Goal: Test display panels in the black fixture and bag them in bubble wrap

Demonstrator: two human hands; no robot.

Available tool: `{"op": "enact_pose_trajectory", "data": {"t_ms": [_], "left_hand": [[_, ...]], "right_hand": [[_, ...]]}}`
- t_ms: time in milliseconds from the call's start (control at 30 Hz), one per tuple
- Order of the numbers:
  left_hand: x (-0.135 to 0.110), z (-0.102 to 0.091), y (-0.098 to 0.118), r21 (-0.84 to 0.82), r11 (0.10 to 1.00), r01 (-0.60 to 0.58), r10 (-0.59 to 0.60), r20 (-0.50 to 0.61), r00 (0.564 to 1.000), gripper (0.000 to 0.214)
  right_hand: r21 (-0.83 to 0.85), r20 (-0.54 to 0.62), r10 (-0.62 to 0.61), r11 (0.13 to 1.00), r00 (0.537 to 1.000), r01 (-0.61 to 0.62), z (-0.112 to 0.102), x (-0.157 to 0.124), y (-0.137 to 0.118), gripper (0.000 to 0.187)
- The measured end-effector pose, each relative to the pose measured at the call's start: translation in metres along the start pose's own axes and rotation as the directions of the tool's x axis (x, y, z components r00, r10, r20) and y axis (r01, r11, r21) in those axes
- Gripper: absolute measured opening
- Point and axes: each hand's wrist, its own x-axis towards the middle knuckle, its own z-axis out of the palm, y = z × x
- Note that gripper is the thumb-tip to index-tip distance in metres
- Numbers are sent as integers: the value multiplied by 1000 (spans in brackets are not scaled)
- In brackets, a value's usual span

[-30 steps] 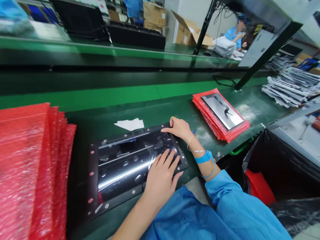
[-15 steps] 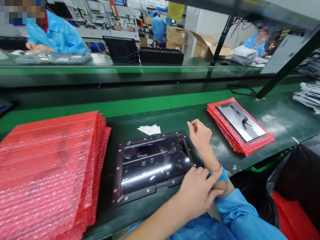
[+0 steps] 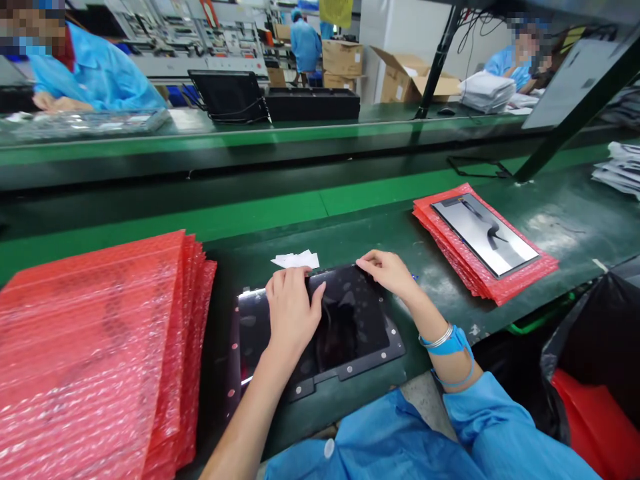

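Black-bezelled LCD panel (image 3: 350, 333) lies on the green bench (image 3: 373, 230), right in front of the wearer, between two red stacks. Long axis runs roughly left to right, right end angled slightly away from the body. Near edge faces the wearer; dark border with round silvery dots shows along it and at the right end.

Key geometry: both hands are at the far long edge, so most of the panel face lies on the near side of the fingertips. Line between the hands runs roughly parallel to the long axis.

Left hand (image 3: 295, 310): over the panel, left of its middle, fingers together and reaching the far edge, thumb spread away over the face. Not closed into a fist or pinch. It's the one more over the panel; its forearm crosses the near edge and hides part of the lower left.

Right hand (image 3: 391, 272): at the far right corner, thumb and index drawn close together there. Can't tell whether it has the edge, some film or nothing between the tips. Rest of that hand sits off the panel, to the right.

White paper scraps (image 3: 300, 259) just beyond the left fingertips. Big red bubble-wrap stack (image 3: 90, 360) just left of the panel; silver-faced display (image 3: 485, 230) on the smaller red bubble-wrap stack (image 3: 483, 287) to the right, apart from the right hand.
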Motion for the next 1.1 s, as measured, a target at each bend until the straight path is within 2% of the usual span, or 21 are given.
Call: {"op": "enact_pose_trajectory", "data": {"t_ms": [67,167,200,267,300,367,433,467,500,600,733,867,933,967,1033,1067,1100], "left_hand": [[-1,-10,-2,-102,995,-16,7,-90,996,24],[-7,-28,-17,-234,972,-21,-28,-207,978,24],[-10,-33,-24,-263,965,17,-85,-246,966,25],[-16,-39,-39,-367,915,168,-287,-301,909,29],[-18,-41,-47,-458,853,251,-405,-278,871,30],[-22,-41,-57,-661,653,371,-594,-142,792,31],[-21,-40,-62,-810,440,388,-682,-20,731,33],[-21,-39,-62,-858,363,363,-715,-6,699,33],[-19,-39,-61,-892,310,329,-748,-15,663,32],[-16,-41,-56,-939,226,259,-814,-36,579,33],[-17,-43,-47,-972,111,209,-854,14,519,41],[-17,-37,-42,-981,96,167,-838,11,546,43],[-20,-37,-39,-980,81,182,-836,33,548,41],[-24,-39,-37,-978,69,198,-821,57,568,39],[-38,-51,-29,-965,95,243,-736,96,670,34],[-48,-61,-23,-951,151,269,-665,103,739,39],[-60,-72,-17,-926,255,278,-591,78,803,52]], "right_hand": [[122,104,-25,992,994,12,5,0,1,42],[286,148,-50,958,988,6,10,-2,2,56],[328,141,-54,945,988,5,11,-3,1,59],[391,119,-57,920,991,7,13,-4,0,62],[416,107,-59,909,993,9,13,-5,-2,63],[456,88,-62,890,994,15,13,-6,-5,63],[486,78,-65,874,995,19,12,-8,-9,60],[496,75,-68,868,995,22,11,-10,-11,58],[505,75,-74,863,994,26,9,-13,-12,55],[509,133,-120,860,984,37,-1,-31,-10,44],[488,320,-97,869,943,-76,-13,-66,2,35],[549,283,-7,821,959,-156,-15,-84,7,37],[566,263,34,804,964,-183,-17,-82,7,38],[575,256,50,795,965,-194,-19,-78,7,39],[597,249,70,774,966,-210,-24,-62,5,40],[609,249,74,763,966,-215,-26,-51,2,40],[622,249,73,752,966,-217,-27,-37,-1,40]]}}
